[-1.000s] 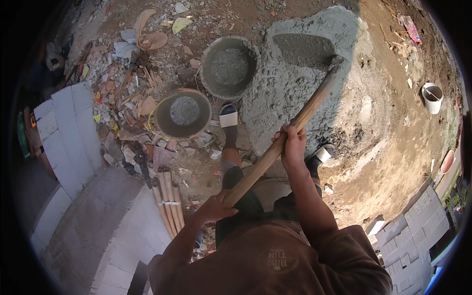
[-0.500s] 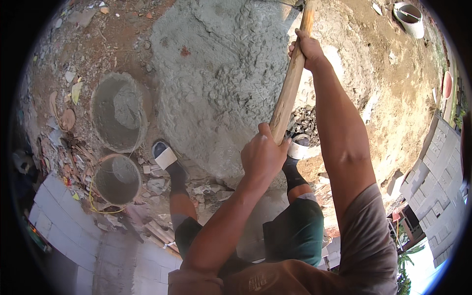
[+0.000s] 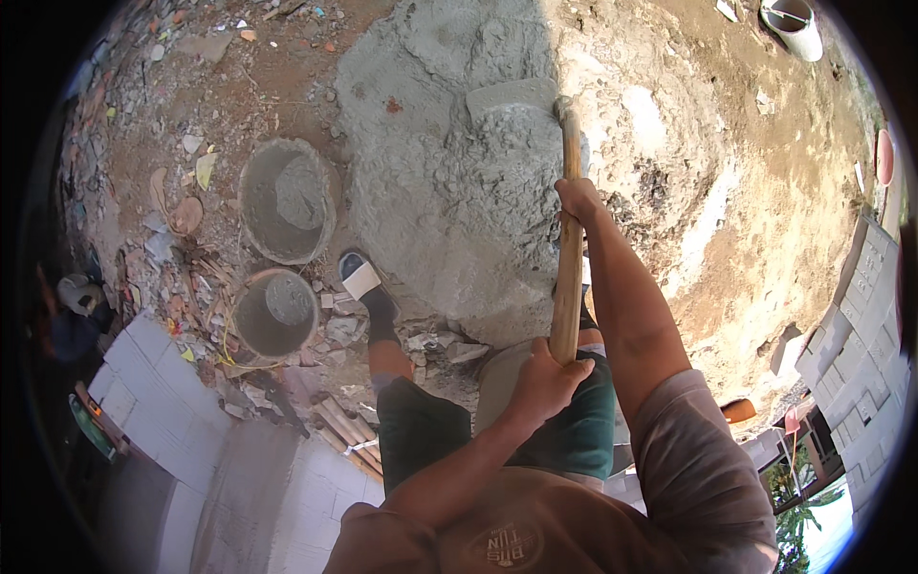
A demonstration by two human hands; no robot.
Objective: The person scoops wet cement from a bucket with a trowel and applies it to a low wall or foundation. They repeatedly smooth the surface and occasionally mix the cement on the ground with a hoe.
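Observation:
Both my hands grip the wooden handle of a hoe (image 3: 568,258). My left hand (image 3: 545,385) is closed round its near end, close to my thighs. Farther up, my right hand (image 3: 579,200) wraps the handle with that arm stretched out. The hoe's wide blade (image 3: 514,96), coated in grey, lies in a spread of wet grey mortar (image 3: 430,191) on the ground. My left foot stands at the mortar's near edge; the right foot is mostly hidden behind the handle and arm.
Left of the mortar stand two mortar-smeared buckets (image 3: 330,215), (image 3: 277,314). Rubble and broken pieces (image 3: 206,172) litter the ground there. A pale bucket (image 3: 801,38) lies at the far right. Grey block walls (image 3: 158,383) flank both sides, and bamboo poles (image 3: 344,435) lie near my left leg.
Both hands have drawn the hoe back toward my body. Its blade, mostly out of view before, now shows in the mortar. My view has shifted slightly.

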